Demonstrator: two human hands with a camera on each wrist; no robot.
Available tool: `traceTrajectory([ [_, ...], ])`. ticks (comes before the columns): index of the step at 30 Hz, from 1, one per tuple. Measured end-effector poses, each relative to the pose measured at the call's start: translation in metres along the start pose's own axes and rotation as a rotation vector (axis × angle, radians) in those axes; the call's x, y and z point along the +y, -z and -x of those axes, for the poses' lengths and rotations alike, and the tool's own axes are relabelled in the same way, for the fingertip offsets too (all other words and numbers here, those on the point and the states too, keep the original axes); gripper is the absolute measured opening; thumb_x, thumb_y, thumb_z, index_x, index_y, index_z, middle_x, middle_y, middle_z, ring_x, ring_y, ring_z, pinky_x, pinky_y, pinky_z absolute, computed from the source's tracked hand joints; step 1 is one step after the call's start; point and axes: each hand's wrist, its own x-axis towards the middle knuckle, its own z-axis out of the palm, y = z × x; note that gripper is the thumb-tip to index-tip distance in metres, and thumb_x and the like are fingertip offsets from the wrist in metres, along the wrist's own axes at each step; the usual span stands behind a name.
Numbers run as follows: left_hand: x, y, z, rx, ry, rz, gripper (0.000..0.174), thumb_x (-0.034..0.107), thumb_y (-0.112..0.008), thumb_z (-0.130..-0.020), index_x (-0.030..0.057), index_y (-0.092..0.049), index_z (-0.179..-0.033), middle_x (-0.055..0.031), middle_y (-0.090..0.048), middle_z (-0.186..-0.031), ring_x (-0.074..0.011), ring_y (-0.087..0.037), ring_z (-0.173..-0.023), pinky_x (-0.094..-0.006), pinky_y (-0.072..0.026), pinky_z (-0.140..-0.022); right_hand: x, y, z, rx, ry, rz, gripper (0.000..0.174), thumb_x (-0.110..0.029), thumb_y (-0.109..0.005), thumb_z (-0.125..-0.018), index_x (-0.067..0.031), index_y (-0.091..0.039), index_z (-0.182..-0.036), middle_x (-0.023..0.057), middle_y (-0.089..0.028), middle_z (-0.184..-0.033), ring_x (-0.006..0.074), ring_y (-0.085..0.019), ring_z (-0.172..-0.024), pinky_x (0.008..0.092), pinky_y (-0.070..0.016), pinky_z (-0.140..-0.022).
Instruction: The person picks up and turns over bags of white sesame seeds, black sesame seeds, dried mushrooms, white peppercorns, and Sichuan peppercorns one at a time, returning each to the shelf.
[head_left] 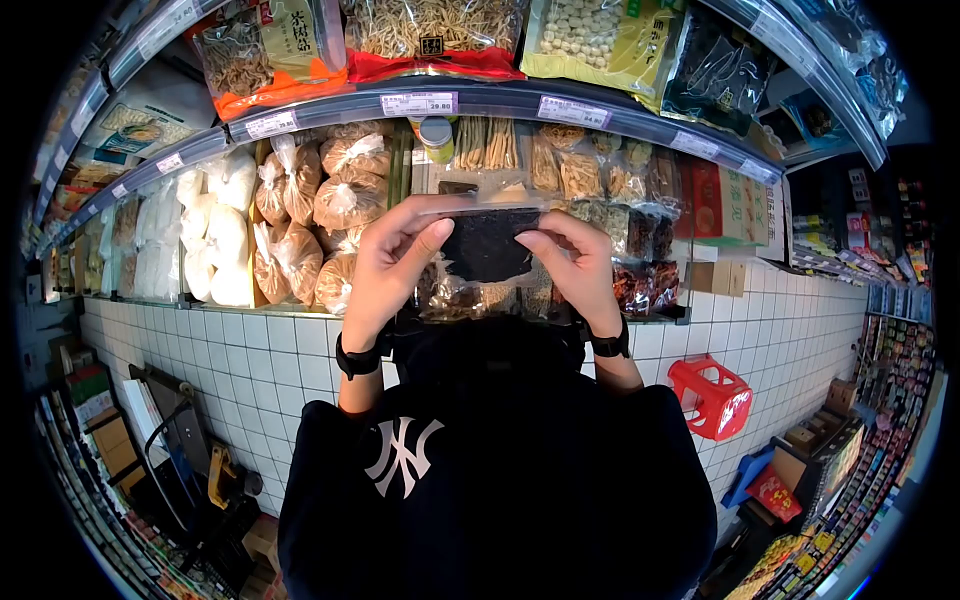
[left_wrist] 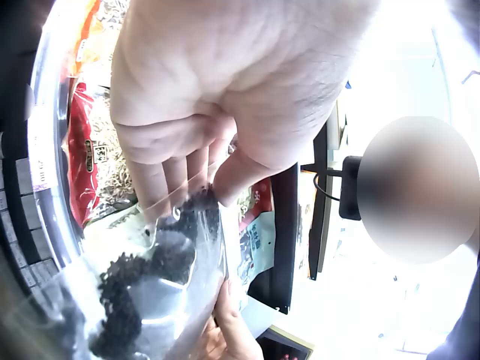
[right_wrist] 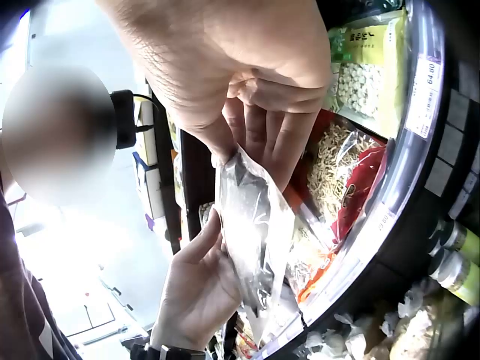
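In the head view, a clear plastic bag of black dried food (head_left: 490, 246) is stretched between both hands above the front of a display bin. My left hand (head_left: 392, 262) pinches its left edge, thumb on the near face and fingers behind. On the opposite edge, my right hand (head_left: 582, 262) grips in the same way. Dark crumbly clumps show through the bag (left_wrist: 169, 262) in the left wrist view, with bare transparent film beside them. The right wrist view gives the bag (right_wrist: 255, 225) nearly edge-on, shiny with glare.
Tied bags of brown food (head_left: 352, 195) and white bags (head_left: 228, 235) fill the bins at left. Packs of dried goods (head_left: 582, 175) lie behind the hands. A shelf edge with price tags (head_left: 418, 103) curves above. A red stool (head_left: 712, 395) stands on the tiled floor at right.
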Motion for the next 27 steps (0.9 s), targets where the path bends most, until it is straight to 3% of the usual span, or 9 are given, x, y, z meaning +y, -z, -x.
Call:
traceTrajectory([
  [3, 0.002, 0.000, 0.007, 0.067, 0.065, -0.103, 0.023, 0.012, -0.054, -0.092, -0.0035, -0.060, -0.108, -0.0042, -0.065, -0.094, -0.0048, -0.058, -0.082, -0.0167, -0.0422, -0.066, -0.002, 0.001, 0.003, 0.016, -0.015, 0.076, 0.014, -0.010, -0.068, -0.082, 0.0027, -0.065, -0.085, 0.0044, -0.063, -0.072, 0.0089, -0.056, -0.062, 0.0226, -0.0458, -0.058],
  [7, 0.018, -0.009, 0.015, 0.049, -0.096, -0.055, 0.021, 0.014, -0.056, -0.092, -0.0026, -0.064, -0.103, -0.0024, -0.064, -0.087, -0.0029, -0.052, -0.071, -0.0154, -0.0394, -0.060, -0.014, -0.004, 0.009, 0.056, 0.228, 0.063, 0.014, -0.009, -0.068, -0.081, 0.0022, -0.068, -0.089, 0.0081, -0.066, -0.076, 0.0133, -0.060, -0.063, 0.0245, -0.0460, -0.059],
  [8, 0.022, -0.011, 0.016, 0.044, -0.145, 0.004, 0.022, 0.014, -0.056, -0.092, -0.0021, -0.064, -0.103, -0.0020, -0.064, -0.087, -0.0028, -0.051, -0.069, -0.0153, -0.0385, -0.060, -0.024, -0.004, 0.012, 0.060, 0.198, 0.031, 0.013, -0.007, -0.067, -0.081, 0.0027, -0.067, -0.090, 0.0086, -0.067, -0.078, 0.0147, -0.063, -0.067, 0.0240, -0.0472, -0.061],
  [11, 0.021, -0.009, 0.019, 0.081, -0.092, -0.046, 0.022, 0.014, -0.055, -0.092, -0.0020, -0.064, -0.104, -0.0032, -0.065, -0.089, -0.0047, -0.052, -0.072, -0.0169, -0.0402, -0.063, -0.028, 0.003, 0.013, 0.015, 0.146, 0.148, 0.014, -0.007, -0.065, -0.083, 0.0035, -0.067, -0.092, 0.0092, -0.068, -0.081, 0.0145, -0.064, -0.070, 0.0235, -0.0483, -0.064],
  [15, 0.022, -0.009, 0.019, 0.075, -0.112, -0.109, 0.026, 0.018, -0.052, -0.094, -0.0031, -0.063, -0.105, -0.0045, -0.065, -0.092, -0.0058, -0.054, -0.072, -0.0188, -0.0415, -0.065, -0.036, -0.010, 0.009, 0.117, 0.122, 0.027, 0.016, -0.010, -0.062, -0.085, 0.0039, -0.067, -0.092, 0.0088, -0.068, -0.080, 0.0128, -0.063, -0.070, 0.0233, -0.0480, -0.063],
  [17, 0.028, -0.009, 0.019, 0.034, -0.146, -0.142, 0.032, 0.023, -0.047, -0.096, -0.0035, -0.063, -0.106, -0.0049, -0.065, -0.092, -0.0066, -0.054, -0.073, -0.0193, -0.0420, -0.067, -0.043, -0.014, 0.006, 0.169, 0.200, -0.026, 0.018, -0.012, -0.060, -0.088, 0.0042, -0.067, -0.091, 0.0087, -0.068, -0.079, 0.0111, -0.062, -0.070, 0.0227, -0.0474, -0.063],
  [20, 0.031, -0.008, 0.021, 0.016, -0.062, -0.176, 0.037, 0.027, -0.044, -0.098, -0.0036, -0.063, -0.106, -0.0055, -0.066, -0.092, -0.0081, -0.056, -0.077, -0.0203, -0.0435, -0.070, -0.035, -0.011, 0.009, 0.155, 0.154, -0.005, 0.019, -0.013, -0.058, -0.089, 0.0040, -0.067, -0.091, 0.0091, -0.068, -0.080, 0.0112, -0.062, -0.071, 0.0229, -0.0473, -0.064],
  [24, 0.035, -0.020, 0.021, 0.070, -0.111, -0.120, 0.035, 0.025, -0.044, -0.098, -0.0039, -0.062, -0.106, -0.0070, -0.067, -0.092, -0.0099, -0.059, -0.079, -0.0207, -0.0449, -0.071, -0.033, -0.010, 0.011, 0.160, 0.094, 0.052, 0.018, -0.012, -0.059, -0.088, 0.0037, -0.067, -0.091, 0.0099, -0.068, -0.080, 0.0124, -0.062, -0.071, 0.0235, -0.0473, -0.065],
  [27, 0.027, -0.022, 0.018, 0.090, -0.185, -0.174, 0.034, 0.024, -0.044, -0.098, -0.0036, -0.061, -0.108, -0.0085, -0.067, -0.093, -0.0105, -0.059, -0.077, -0.0208, -0.0456, -0.069, -0.031, -0.009, 0.008, 0.175, 0.211, 0.064, 0.016, -0.011, -0.060, -0.087, 0.0033, -0.067, -0.090, 0.0104, -0.068, -0.080, 0.0142, -0.063, -0.070, 0.0244, -0.0474, -0.064],
])
